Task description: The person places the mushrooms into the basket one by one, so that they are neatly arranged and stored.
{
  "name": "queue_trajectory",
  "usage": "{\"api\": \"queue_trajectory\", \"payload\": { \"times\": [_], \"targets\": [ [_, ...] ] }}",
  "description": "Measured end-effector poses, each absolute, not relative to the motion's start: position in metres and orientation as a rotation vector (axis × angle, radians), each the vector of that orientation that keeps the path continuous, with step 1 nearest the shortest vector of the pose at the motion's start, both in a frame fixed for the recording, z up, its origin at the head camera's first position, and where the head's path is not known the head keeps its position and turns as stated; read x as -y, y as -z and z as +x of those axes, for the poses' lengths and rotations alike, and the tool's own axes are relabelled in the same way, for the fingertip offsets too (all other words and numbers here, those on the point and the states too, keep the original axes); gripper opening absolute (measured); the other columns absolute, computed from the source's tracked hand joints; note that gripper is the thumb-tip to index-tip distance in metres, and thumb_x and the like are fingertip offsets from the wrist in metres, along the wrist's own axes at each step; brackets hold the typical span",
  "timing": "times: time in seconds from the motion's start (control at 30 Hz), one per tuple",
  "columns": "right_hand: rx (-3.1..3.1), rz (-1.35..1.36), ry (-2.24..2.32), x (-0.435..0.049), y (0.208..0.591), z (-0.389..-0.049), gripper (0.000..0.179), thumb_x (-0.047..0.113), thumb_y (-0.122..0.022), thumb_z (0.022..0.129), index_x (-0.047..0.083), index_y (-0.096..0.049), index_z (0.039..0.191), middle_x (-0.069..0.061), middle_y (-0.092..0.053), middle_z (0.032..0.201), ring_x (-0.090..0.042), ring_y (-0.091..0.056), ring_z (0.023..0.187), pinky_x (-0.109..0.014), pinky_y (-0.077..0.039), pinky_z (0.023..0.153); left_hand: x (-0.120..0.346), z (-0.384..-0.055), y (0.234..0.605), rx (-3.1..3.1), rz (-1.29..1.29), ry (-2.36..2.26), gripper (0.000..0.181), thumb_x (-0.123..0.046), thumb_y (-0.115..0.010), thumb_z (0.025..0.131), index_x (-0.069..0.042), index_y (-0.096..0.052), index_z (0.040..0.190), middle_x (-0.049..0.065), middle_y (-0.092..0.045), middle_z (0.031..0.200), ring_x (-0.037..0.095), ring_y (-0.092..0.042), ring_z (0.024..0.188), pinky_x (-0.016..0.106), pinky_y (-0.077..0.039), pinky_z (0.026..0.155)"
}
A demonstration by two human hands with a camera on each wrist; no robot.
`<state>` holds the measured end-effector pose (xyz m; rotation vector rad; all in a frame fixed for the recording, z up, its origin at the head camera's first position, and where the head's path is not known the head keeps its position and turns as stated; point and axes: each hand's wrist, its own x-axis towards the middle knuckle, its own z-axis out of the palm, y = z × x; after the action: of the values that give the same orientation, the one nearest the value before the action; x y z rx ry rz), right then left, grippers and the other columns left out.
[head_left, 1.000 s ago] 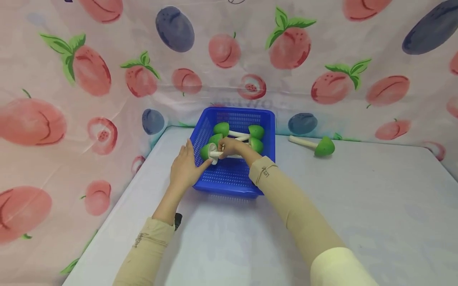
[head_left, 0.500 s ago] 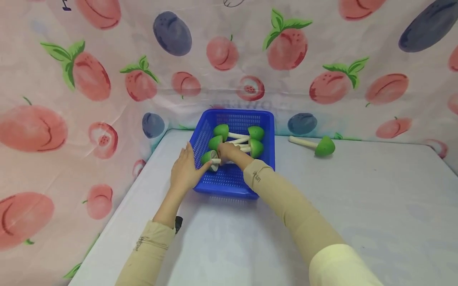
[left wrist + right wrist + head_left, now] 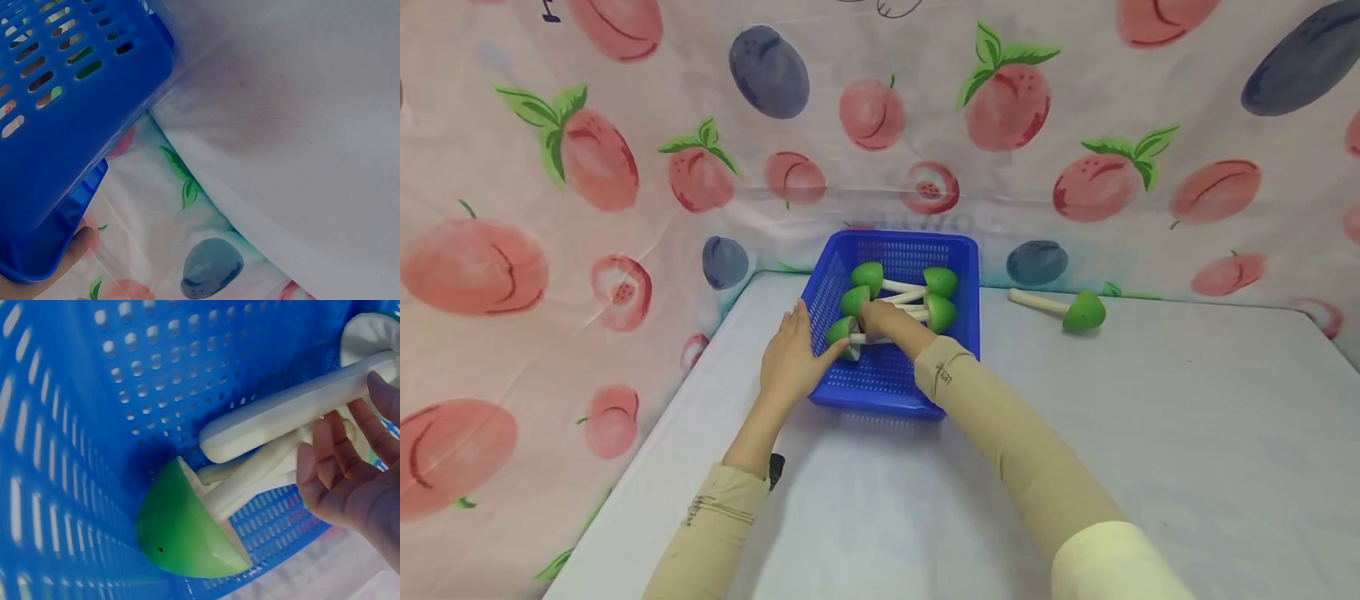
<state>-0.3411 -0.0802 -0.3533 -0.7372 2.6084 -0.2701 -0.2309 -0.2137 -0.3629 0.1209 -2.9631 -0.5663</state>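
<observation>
A blue perforated basket (image 3: 876, 406) holds several toy mushrooms with green caps and pale stems. My left hand (image 3: 787, 358) holds the basket's left rim, thumb over the edge and fingers along the outside; the left wrist view shows the basket wall (image 3: 81, 125) and one fingertip beyond the rim. My right hand (image 3: 891, 322) is inside the basket by the nearest mushroom (image 3: 838, 333). In the right wrist view, the right thumb touches that mushroom's stem (image 3: 269, 419) while the other fingers are loosely bent beneath it. Another mushroom (image 3: 187, 525) lies beyond.
One more toy mushroom (image 3: 1081, 312) lies on the white tabletop (image 3: 1150, 417), right of the basket. A fruit-printed cloth (image 3: 880, 183) rises behind the table and along its left side.
My right hand has lowered the nearest mushroom toward the front left of the basket, where it now lies. The left hand has stayed on the rim.
</observation>
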Motion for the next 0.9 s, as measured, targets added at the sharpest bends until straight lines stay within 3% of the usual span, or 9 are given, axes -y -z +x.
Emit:
{"api": "queue_trajectory", "payload": {
  "times": [0.13,0.3,0.37,0.4,0.53,0.73,0.9],
  "targets": [
    [-2.571,-0.759,0.198,0.083,0.345,-0.338,0.023,0.005,-0.055,0.09,0.0,-0.064,0.111,-0.015,-0.065,0.113,-0.024,-0.059,0.097,-0.037,-0.049,0.095,0.215,-0.23,0.361,2.966,0.111,0.572,0.095,-0.06,-0.046,0.09,0.004,-0.008,0.149,0.021,-0.017,0.156,0.037,-0.017,0.144,0.053,-0.024,0.114],
    [-2.554,-0.819,0.047,0.101,0.401,-0.4,0.022,0.007,-0.057,0.088,0.007,-0.064,0.109,-0.006,-0.065,0.101,-0.019,-0.06,0.09,-0.033,-0.052,0.082,0.215,-0.233,0.36,2.968,0.092,0.555,0.094,-0.061,-0.045,0.09,0.005,-0.01,0.149,0.022,-0.018,0.155,0.037,-0.016,0.145,0.053,-0.024,0.114],
    [-2.555,-0.889,-0.003,0.107,0.429,-0.427,0.02,0.008,-0.057,0.086,0.007,-0.064,0.105,-0.004,-0.063,0.091,-0.017,-0.057,0.08,-0.03,-0.051,0.073,0.215,-0.232,0.361,2.974,0.091,0.549,0.094,-0.061,-0.045,0.09,0.005,-0.012,0.149,0.022,-0.018,0.155,0.036,-0.016,0.145,0.052,-0.024,0.114],
    [-2.54,-0.886,-0.019,0.106,0.416,-0.415,0.024,0.008,-0.055,0.088,0.005,-0.062,0.111,-0.006,-0.063,0.096,-0.018,-0.057,0.084,-0.031,-0.052,0.078,0.215,-0.231,0.362,2.975,0.09,0.545,0.093,-0.061,-0.044,0.09,0.005,-0.013,0.148,0.022,-0.018,0.155,0.037,-0.016,0.145,0.052,-0.024,0.114],
    [-2.495,-0.957,-0.05,0.102,0.412,-0.415,0.023,0.01,-0.052,0.091,0.005,-0.063,0.111,-0.005,-0.063,0.091,-0.018,-0.057,0.081,-0.029,-0.051,0.073,0.215,-0.231,0.363,2.987,0.085,0.537,0.091,-0.061,-0.044,0.091,0.003,-0.014,0.149,0.022,-0.018,0.155,0.037,-0.015,0.145,0.052,-0.023,0.115],
    [-2.46,-1.052,0.035,0.092,0.393,-0.402,0.027,0.015,-0.054,0.091,0.01,-0.063,0.115,0.001,-0.064,0.099,-0.013,-0.057,0.084,-0.025,-0.049,0.071,0.216,-0.227,0.362,2.989,0.103,0.546,0.09,-0.058,-0.046,0.091,0.003,-0.014,0.149,0.023,-0.018,0.155,0.038,-0.015,0.145,0.055,-0.022,0.114],
    [-2.417,-0.967,0.094,0.065,0.323,-0.343,0.031,0.019,-0.056,0.093,0.009,-0.055,0.122,-0.005,-0.059,0.121,-0.019,-0.059,0.099,-0.032,-0.053,0.079,0.212,-0.229,0.362,2.986,0.085,0.547,0.087,-0.057,-0.047,0.091,0.003,-0.018,0.148,0.024,-0.018,0.154,0.039,-0.016,0.144,0.056,-0.023,0.113]
  ]
}}
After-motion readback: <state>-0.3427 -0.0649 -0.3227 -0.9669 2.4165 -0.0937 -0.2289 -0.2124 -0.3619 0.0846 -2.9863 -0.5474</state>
